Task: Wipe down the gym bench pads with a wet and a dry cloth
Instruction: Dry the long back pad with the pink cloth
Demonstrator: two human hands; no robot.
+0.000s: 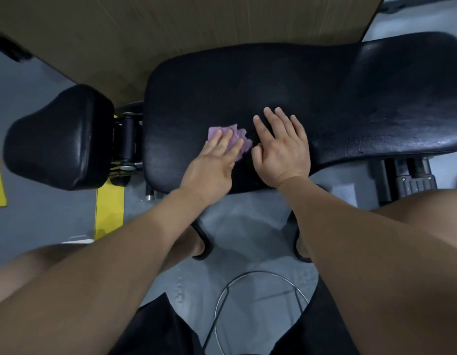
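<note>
A long black bench pad (324, 98) runs across the middle of the view, and a smaller black seat pad (58, 137) sits to its left. On the long pad's near left part lies a purple cloth (238, 135). My left hand (217, 160) presses flat on the cloth with straight fingers. Just to the right of the cloth, my right hand (281, 144) rests flat on the bare pad, fingers spread. Only one cloth is in view.
A metal hinge and frame (127, 139) joins the two pads. Yellow floor markings (109, 211) lie on the grey floor at left. A wooden panel (171, 26) stands behind the bench. A round wire ring (260, 303) is on the floor between my legs.
</note>
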